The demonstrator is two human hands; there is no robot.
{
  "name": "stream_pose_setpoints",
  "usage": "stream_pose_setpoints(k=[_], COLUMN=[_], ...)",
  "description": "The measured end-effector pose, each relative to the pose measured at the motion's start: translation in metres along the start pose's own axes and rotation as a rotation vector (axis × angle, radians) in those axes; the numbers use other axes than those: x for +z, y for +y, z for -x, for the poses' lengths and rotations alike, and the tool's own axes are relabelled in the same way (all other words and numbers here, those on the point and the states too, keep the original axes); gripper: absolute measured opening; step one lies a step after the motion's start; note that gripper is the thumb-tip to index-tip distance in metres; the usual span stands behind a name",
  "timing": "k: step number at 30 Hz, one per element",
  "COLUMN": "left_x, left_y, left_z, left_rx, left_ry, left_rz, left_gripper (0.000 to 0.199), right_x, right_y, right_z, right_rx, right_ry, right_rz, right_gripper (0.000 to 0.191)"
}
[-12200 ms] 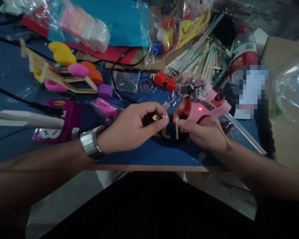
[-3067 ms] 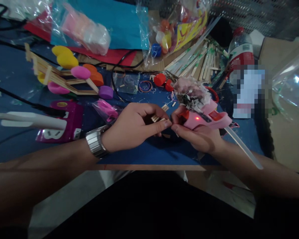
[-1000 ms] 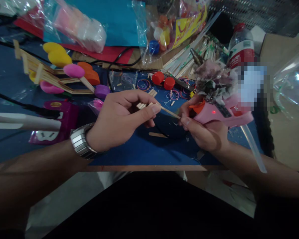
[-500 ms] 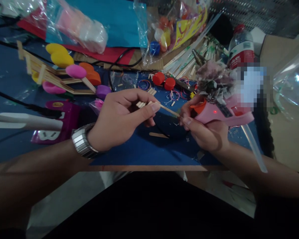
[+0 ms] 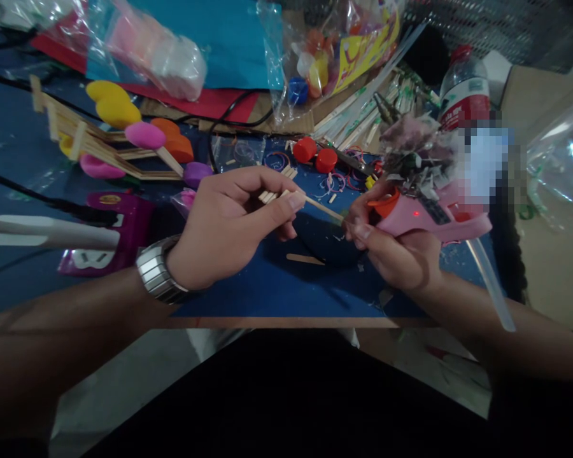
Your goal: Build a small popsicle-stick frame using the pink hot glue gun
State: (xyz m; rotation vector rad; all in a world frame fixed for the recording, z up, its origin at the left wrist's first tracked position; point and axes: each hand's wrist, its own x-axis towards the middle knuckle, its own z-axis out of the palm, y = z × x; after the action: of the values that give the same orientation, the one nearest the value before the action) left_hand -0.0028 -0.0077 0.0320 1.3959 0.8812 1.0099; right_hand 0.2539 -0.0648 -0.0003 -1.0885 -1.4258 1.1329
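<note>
My left hand (image 5: pixel 233 232) is closed, pinching one end of a wooden craft stick (image 5: pixel 325 208) between thumb and fingertips. Several short wooden pieces (image 5: pixel 267 196) show by its curled fingers; I cannot tell whether they are held. My right hand (image 5: pixel 391 245) pinches the stick's other end with thumb and finger. That same hand also carries a pink glue gun (image 5: pixel 410 216), its red light lit and a clear glue stick (image 5: pixel 491 286) poking out behind. Clumped, dirty glue strands (image 5: pixel 417 149) cover its front. Another craft stick (image 5: pixel 305 259) lies on the blue table below.
A craft-stick model (image 5: pixel 109 152) with coloured foam-like pieces stands at left, by a purple power socket (image 5: pixel 109 235). Red caps (image 5: pixel 304 149), rubber bands and a plastic bag (image 5: pixel 315 63) lie behind. A bottle (image 5: pixel 465 92) and cardboard (image 5: pixel 554 254) are at right.
My right hand and the glue gun have shifted very slightly right. Both hands keep their hold on the craft stick.
</note>
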Motion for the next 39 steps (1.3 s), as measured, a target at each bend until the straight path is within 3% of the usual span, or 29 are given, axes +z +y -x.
stream_pose_setpoints(k=[7, 19, 39], left_x=[0.001, 0.001, -0.005], left_y=[-0.001, -0.004, -0.015], left_z=[-0.001, -0.001, -0.005], left_rx=[-0.008, 0.024, 0.131], left_ry=[0.043, 0.068, 0.125], left_rz=[0.057, 0.135, 0.119], left_gripper=[0.01, 0.014, 0.015], right_x=[-0.001, 0.001, -0.002], right_y=[-0.001, -0.002, 0.002], right_z=[0.001, 0.0, 0.001], right_rx=[0.006, -0.024, -0.027], right_ry=[0.009, 0.029, 0.011], right_rz=[-0.011, -0.158, -0.13], right_gripper=[0.029, 0.033, 0.033])
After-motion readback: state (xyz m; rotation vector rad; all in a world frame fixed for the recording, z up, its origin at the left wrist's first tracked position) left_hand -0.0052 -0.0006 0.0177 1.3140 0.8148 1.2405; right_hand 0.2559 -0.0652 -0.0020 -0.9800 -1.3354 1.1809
